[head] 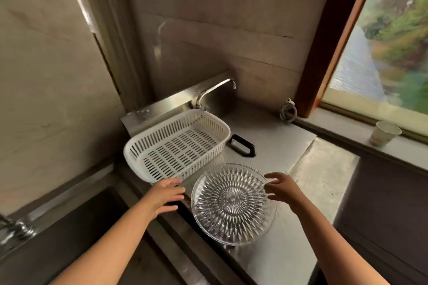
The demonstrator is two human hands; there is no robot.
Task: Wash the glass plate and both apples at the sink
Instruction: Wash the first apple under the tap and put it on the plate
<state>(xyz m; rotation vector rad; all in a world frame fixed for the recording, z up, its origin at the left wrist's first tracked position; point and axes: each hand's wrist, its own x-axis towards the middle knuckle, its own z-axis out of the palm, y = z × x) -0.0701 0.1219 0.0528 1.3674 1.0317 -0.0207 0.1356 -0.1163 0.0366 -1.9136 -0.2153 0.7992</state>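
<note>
A round cut-glass plate (231,203) lies flat on the steel counter (278,146), empty. My left hand (165,195) hovers just left of its rim with fingers spread, holding nothing. On the other side, my right hand (281,188) has its fingers apart at the plate's right rim; whether it touches the glass is unclear. A white slotted plastic basket (178,144) stands empty behind the plate. Beyond it, a steel tap (215,91) rises at the back. No apples are in view.
A dark sink basin (69,233) lies at the lower left, with another tap fitting (18,227) at its left edge. A black handle (242,146) sits on the counter. A paper cup (383,133) stands on the window sill, a metal clamp ring (288,111) near the frame.
</note>
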